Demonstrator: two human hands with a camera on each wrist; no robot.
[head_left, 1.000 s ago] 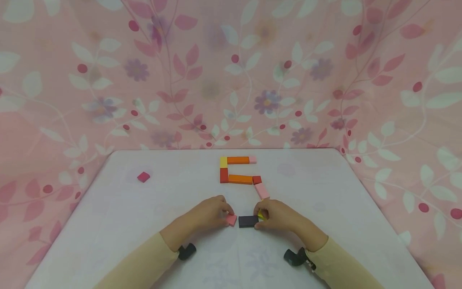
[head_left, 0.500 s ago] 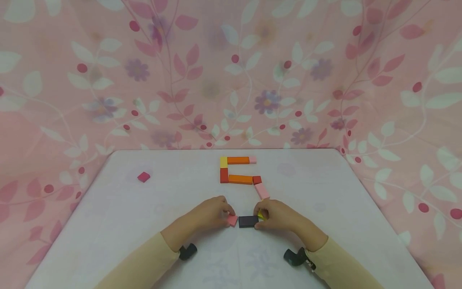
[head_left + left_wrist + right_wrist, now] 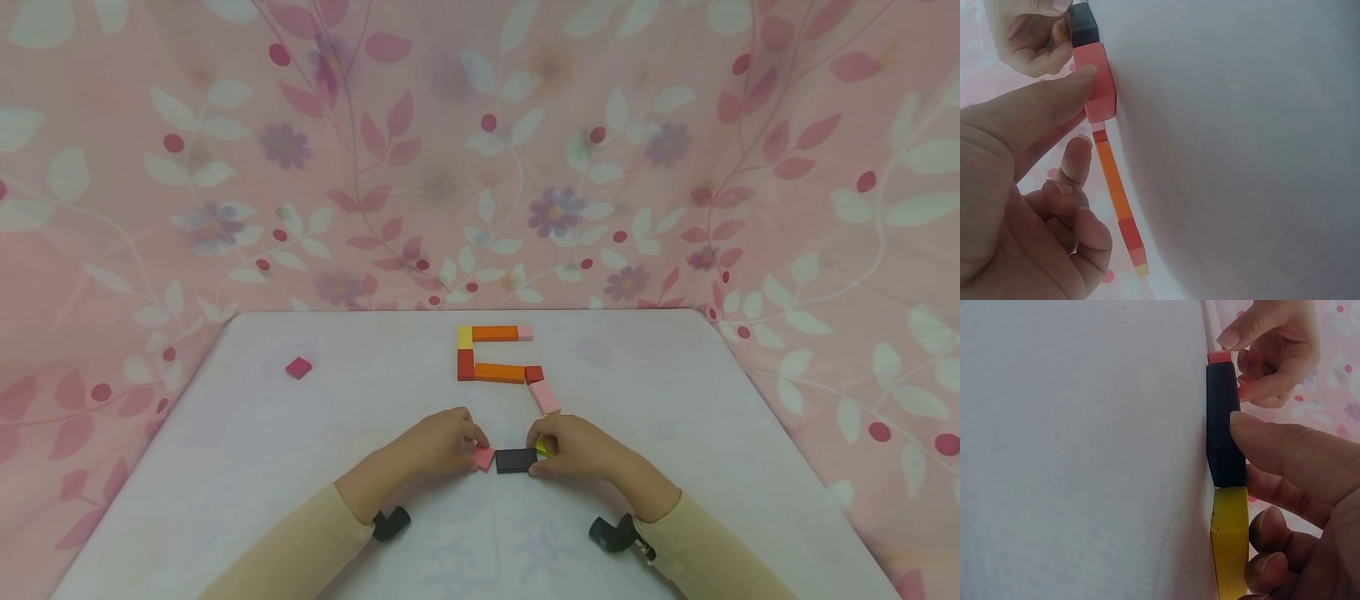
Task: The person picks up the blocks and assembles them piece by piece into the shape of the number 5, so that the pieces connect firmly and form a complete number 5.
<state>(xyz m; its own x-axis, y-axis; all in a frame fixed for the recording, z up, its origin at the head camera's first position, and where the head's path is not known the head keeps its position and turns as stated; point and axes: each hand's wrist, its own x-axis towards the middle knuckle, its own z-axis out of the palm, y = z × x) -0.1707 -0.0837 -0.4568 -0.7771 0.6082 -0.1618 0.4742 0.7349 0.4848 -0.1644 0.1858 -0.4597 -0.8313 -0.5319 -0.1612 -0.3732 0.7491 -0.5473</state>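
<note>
My left hand [image 3: 444,443] pinches a small coral-pink block [image 3: 483,459] between thumb and finger, low on the table. That block sits against the left end of a black rectangular block [image 3: 1085,26], or very nearly so. On the black block's right part, my right hand [image 3: 576,447] holds it between thumb and finger. A yellow block [image 3: 1229,544] adjoins the black block's other end; the right hand's curled fingers lie beside it and partly hide it in the head view. Beyond the yellow one is a light pink block [image 3: 544,397], set at a slant.
Farther back, a red block [image 3: 534,373], orange blocks [image 3: 499,372], another red one [image 3: 466,364], a yellow one [image 3: 465,337] and a pale pink one [image 3: 526,332] continue the bent line. A magenta block [image 3: 298,367] lies apart on the white table [image 3: 225,433], left.
My left hand has nudged the coral-pink block slightly right, narrowing its gap to the black block. The right hand and the other blocks look unchanged.
</note>
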